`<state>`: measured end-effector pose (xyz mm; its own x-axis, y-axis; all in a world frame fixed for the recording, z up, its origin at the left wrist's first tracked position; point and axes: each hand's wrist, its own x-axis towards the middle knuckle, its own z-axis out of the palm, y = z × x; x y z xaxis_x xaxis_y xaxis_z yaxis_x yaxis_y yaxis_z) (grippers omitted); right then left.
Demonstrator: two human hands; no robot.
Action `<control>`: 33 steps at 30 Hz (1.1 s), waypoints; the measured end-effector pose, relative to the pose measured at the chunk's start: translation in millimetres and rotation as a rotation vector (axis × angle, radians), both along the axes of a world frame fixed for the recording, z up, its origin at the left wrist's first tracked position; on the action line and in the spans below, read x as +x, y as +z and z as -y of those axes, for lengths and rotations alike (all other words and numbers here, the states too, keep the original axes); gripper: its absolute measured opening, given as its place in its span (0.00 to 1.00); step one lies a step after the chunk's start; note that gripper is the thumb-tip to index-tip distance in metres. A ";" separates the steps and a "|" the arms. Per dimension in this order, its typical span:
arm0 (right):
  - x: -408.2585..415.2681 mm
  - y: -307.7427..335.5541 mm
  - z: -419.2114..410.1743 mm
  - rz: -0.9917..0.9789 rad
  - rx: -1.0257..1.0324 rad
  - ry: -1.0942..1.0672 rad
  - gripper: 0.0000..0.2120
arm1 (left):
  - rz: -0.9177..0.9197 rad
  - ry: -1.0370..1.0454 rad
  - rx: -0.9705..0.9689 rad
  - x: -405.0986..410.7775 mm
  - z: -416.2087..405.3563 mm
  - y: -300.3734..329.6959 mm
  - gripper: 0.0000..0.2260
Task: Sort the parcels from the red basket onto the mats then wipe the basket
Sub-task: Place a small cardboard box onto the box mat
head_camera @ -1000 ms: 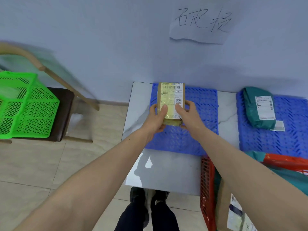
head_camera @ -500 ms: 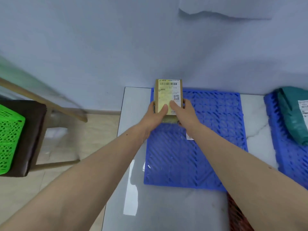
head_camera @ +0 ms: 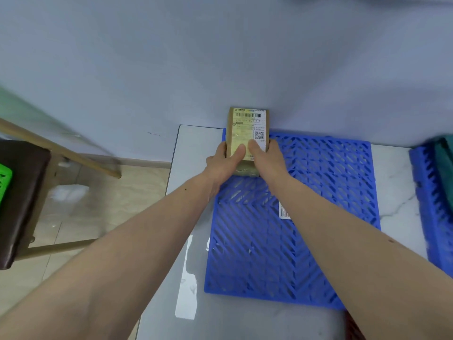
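A small brown cardboard parcel [head_camera: 247,126] with a yellow-and-white shipping label is held at the far left corner of a blue lattice mat [head_camera: 318,182], close to the wall. My left hand [head_camera: 224,163] grips its left side and my right hand [head_camera: 266,158] grips its right side, both thumbs lying on the label. A second blue mat [head_camera: 431,204] at the right edge carries a teal bag parcel [head_camera: 445,153], mostly cut off. A sliver of the red basket [head_camera: 353,327] shows at the bottom edge under my right forearm.
The mats lie on a grey marble table [head_camera: 183,217] against a pale wall. A small barcode sticker [head_camera: 284,212] lies on the near mat. Left of the table stands a dark-seated wooden chair [head_camera: 22,197] with a green basket [head_camera: 3,182] on it.
Both hands carried the parcel farther toward the wall, to the mat's far left corner. My view shifted forward and left, so the red basket and the teal parcel slid mostly out of sight.
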<state>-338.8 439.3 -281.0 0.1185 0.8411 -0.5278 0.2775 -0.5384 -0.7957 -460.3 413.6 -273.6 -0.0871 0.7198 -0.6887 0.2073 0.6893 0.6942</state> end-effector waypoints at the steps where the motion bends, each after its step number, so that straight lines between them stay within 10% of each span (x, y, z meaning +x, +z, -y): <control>1: -0.3 -0.5 -0.3 0.008 0.001 0.002 0.21 | 0.009 0.003 0.010 0.0 0.3 1.0 0.25; 7: 2.2 1.0 0.3 0.013 -0.021 0.018 0.26 | 0.013 0.025 -0.004 0.0 -0.3 6.1 0.46; 11: 5.4 14.2 6.2 0.040 -0.049 0.027 0.40 | -0.026 0.038 -0.029 -2.1 1.7 9.1 0.43; 19: 30.8 61.9 33.3 0.106 -0.032 0.043 0.32 | -0.132 0.030 -0.011 -2.1 15.4 54.0 0.41; 33: 81.1 204.4 126.7 0.150 0.015 0.199 0.20 | -0.189 0.071 0.199 39.9 111.5 190.3 0.10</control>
